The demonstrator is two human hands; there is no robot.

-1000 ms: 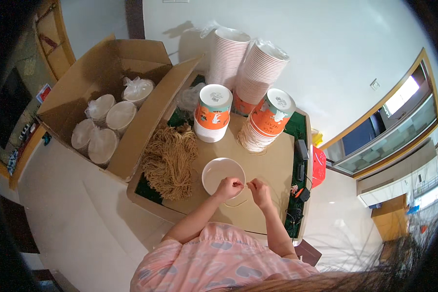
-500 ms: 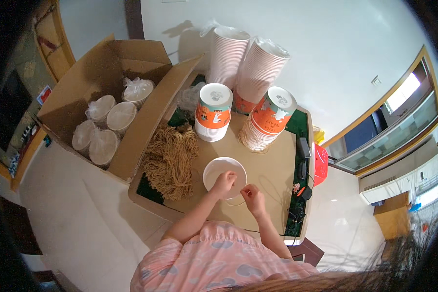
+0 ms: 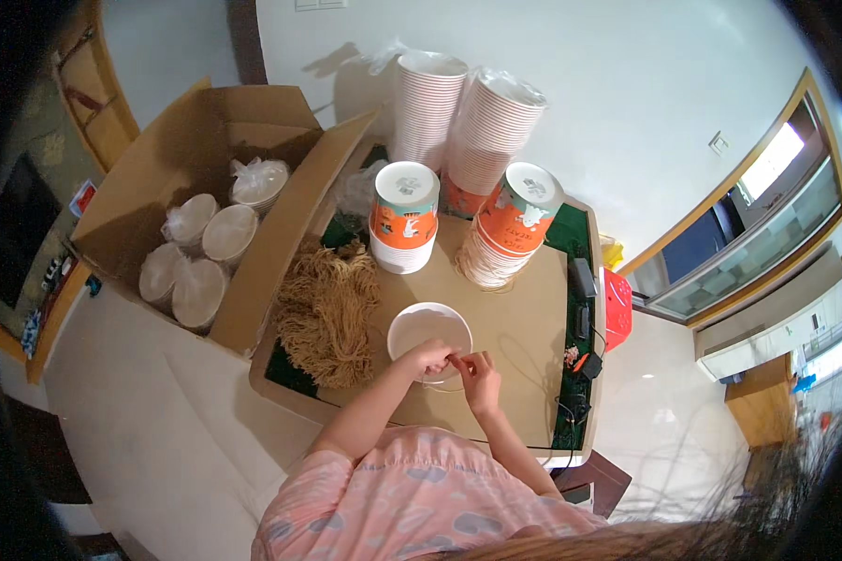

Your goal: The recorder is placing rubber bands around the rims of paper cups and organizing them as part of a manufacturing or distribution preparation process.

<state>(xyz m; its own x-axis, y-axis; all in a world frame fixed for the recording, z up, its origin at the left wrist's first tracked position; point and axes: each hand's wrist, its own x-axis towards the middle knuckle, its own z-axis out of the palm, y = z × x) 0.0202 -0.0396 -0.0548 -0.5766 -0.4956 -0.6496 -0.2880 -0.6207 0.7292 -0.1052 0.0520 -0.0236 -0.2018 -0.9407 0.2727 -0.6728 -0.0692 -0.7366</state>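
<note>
A white paper bucket stands mouth up on the table in front of me. My left hand is closed over its near rim, fingers pinched together. Just right of it my right hand is also pinched, its fingertips meeting those of the left. A thin tan string curves below the hands and appears to run between them; its ends are hidden in the fingers. Left of the bucket lies a big tangled bundle of tan strings.
Beyond the bucket stand two upside-down stacks of orange printed buckets, the right one wrapped with strings. Tall stacks of white buckets rise behind. An open cardboard box holds bagged buckets. Black adapters and cables line the right edge.
My hands have come together: the right hand moved left and slightly down, and the left fingers now meet it at the bucket's near rim. The view has shifted slightly.
</note>
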